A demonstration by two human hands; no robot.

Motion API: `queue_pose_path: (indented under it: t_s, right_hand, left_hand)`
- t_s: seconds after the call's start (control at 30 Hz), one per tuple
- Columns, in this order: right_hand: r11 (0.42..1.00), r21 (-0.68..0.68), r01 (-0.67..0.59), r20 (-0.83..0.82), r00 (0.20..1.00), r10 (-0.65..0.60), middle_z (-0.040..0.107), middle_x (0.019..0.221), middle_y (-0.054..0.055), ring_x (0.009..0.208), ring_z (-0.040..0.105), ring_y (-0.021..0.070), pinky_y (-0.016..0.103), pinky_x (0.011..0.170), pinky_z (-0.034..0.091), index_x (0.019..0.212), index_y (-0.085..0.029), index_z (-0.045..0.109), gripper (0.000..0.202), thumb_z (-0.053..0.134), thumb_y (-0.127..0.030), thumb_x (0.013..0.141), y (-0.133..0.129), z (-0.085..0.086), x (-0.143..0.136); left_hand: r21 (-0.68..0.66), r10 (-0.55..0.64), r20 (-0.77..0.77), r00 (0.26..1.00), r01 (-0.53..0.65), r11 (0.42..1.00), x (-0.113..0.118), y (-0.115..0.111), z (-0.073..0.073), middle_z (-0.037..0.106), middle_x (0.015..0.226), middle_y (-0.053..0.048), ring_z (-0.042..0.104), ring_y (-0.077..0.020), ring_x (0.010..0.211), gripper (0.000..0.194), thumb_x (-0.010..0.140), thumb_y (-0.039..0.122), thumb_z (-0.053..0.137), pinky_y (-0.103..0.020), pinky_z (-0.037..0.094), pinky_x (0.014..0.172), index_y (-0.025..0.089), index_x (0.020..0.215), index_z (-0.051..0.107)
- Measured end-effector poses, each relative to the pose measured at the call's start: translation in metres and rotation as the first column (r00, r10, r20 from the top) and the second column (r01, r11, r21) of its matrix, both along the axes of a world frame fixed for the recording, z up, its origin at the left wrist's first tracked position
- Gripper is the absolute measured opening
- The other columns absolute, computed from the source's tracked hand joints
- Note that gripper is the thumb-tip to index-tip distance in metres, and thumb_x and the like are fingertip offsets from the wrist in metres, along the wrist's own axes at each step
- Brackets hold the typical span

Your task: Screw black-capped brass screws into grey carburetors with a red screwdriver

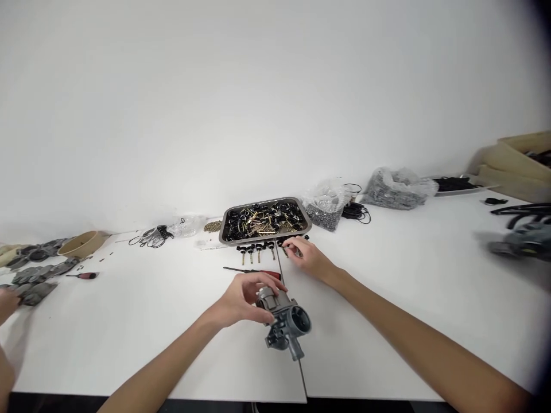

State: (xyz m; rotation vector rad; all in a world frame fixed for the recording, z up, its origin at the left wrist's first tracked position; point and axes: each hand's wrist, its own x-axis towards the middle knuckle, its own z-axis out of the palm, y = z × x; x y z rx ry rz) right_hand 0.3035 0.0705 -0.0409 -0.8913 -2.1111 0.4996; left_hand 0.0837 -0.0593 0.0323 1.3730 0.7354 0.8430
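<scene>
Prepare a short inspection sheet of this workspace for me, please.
Surface: white table, with a seam.
Parts in use: grey metal housing; row of black-and-brass pieces in front of a filled metal tray.
Clutter: red-handled screwdriver; bag of small dark parts.
Hands: left hand grips the housing; right hand has its fingertips at a piece in the row, grip unclear.
Cables: thin black loops right of the tray; cannot tell whether cables.
Surroundings: white wall; another person's hand at the left edge.

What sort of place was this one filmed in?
Probably a small-parts assembly workshop: the left hand holds a metal carburetor-like part, a tray beyond it holds black and brass-coloured pieces, and a red-handled screwdriver lies nearby.
</scene>
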Motion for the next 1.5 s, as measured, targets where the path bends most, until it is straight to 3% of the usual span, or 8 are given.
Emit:
queue_pose_path:
  t_s: [0.5,0.67,0.73,0.8,0.93,1.1,1.23,1.5]
  right_hand:
    - [0.995,0.076,-0.058,0.011,0.998,0.058,0.060,0.087,0.005,0.083,0.056,0.0165,0.031,0.078,0.046,0.103,-0.017,0.059,0.017,0.046,-0.020,0.092,0.004,-0.005,0.000]
    - [0.996,0.072,-0.050,0.020,0.999,0.049,0.061,0.093,0.007,0.085,0.057,0.0165,0.030,0.078,0.046,0.104,-0.017,0.059,0.018,0.046,-0.019,0.092,0.004,-0.005,0.000]
    - [0.997,0.062,-0.042,0.018,0.999,0.041,0.061,0.093,0.007,0.082,0.056,0.0158,0.030,0.076,0.046,0.103,-0.017,0.060,0.018,0.046,-0.019,0.092,0.003,-0.005,0.001]
    - [0.998,0.047,-0.036,0.016,0.999,0.035,0.060,0.090,0.006,0.076,0.055,0.0144,0.028,0.072,0.045,0.102,-0.017,0.060,0.018,0.046,-0.020,0.092,0.003,-0.005,0.001]
    - [1.000,0.018,-0.016,0.012,1.000,0.016,0.059,0.089,0.005,0.072,0.054,0.0127,0.026,0.068,0.045,0.103,-0.018,0.061,0.018,0.047,-0.024,0.093,0.002,-0.005,0.001]
    - [1.000,0.007,0.008,0.011,1.000,-0.008,0.059,0.091,0.006,0.074,0.054,0.0130,0.026,0.069,0.045,0.103,-0.018,0.061,0.020,0.047,-0.028,0.095,0.000,-0.003,0.001]
    - [1.000,0.002,0.005,0.008,1.000,-0.005,0.059,0.093,0.007,0.076,0.054,0.0143,0.028,0.072,0.046,0.102,-0.017,0.061,0.020,0.047,-0.029,0.094,-0.002,0.000,0.001]
    - [0.999,-0.028,-0.047,-0.039,0.998,0.046,0.061,0.091,0.008,0.084,0.055,0.0171,0.031,0.076,0.047,0.093,-0.017,0.062,0.018,0.047,-0.027,0.093,-0.009,0.007,-0.003]
  left_hand:
    - [-0.133,-0.299,0.067,0.952,0.306,0.943,-0.012,0.023,-0.025,0.061,0.122,-0.019,0.057,-0.0381,0.118,0.053,0.051,0.018,0.093,-0.045,0.050,0.090,0.016,0.098,0.068]
    - [-0.035,-0.422,-0.057,0.905,0.421,0.906,-0.031,0.029,-0.009,0.057,0.135,-0.018,0.051,-0.0346,0.130,0.059,0.066,0.015,0.082,-0.052,0.039,0.111,0.018,0.121,0.063]
    - [0.050,-0.339,-0.131,0.931,0.348,0.936,-0.045,0.034,-0.001,0.061,0.130,-0.017,0.055,-0.0318,0.126,0.048,0.076,0.019,0.074,-0.052,0.040,0.111,0.017,0.122,0.061]
    - [0.222,-0.022,-0.331,0.943,0.100,0.970,-0.062,0.041,0.001,0.069,0.112,-0.015,0.066,-0.0260,0.108,0.027,0.088,0.026,0.059,-0.047,0.051,0.100,0.015,0.113,0.062]
    - [0.619,0.573,-0.545,0.612,-0.168,0.767,-0.084,0.055,-0.013,0.070,0.098,-0.011,0.067,-0.0206,0.086,0.022,0.091,0.024,0.044,-0.037,0.057,0.078,0.015,0.096,0.063]
    - [0.688,0.606,-0.635,0.479,-0.006,0.726,-0.068,0.069,-0.027,0.064,0.123,-0.009,0.062,-0.0238,0.110,0.030,0.087,0.018,0.042,-0.037,0.052,0.090,0.020,0.106,0.066]
    - [0.669,0.615,-0.724,0.311,0.101,0.737,-0.047,0.080,-0.030,0.063,0.119,-0.015,0.066,-0.0265,0.095,0.031,0.085,0.011,0.044,-0.039,0.053,0.081,0.014,0.109,0.065]
    - [0.679,0.661,-0.728,0.183,0.052,0.733,-0.062,0.084,-0.031,0.068,0.107,-0.011,0.064,-0.0279,0.098,0.024,0.088,0.021,0.049,-0.035,0.052,0.077,0.017,0.102,0.067]
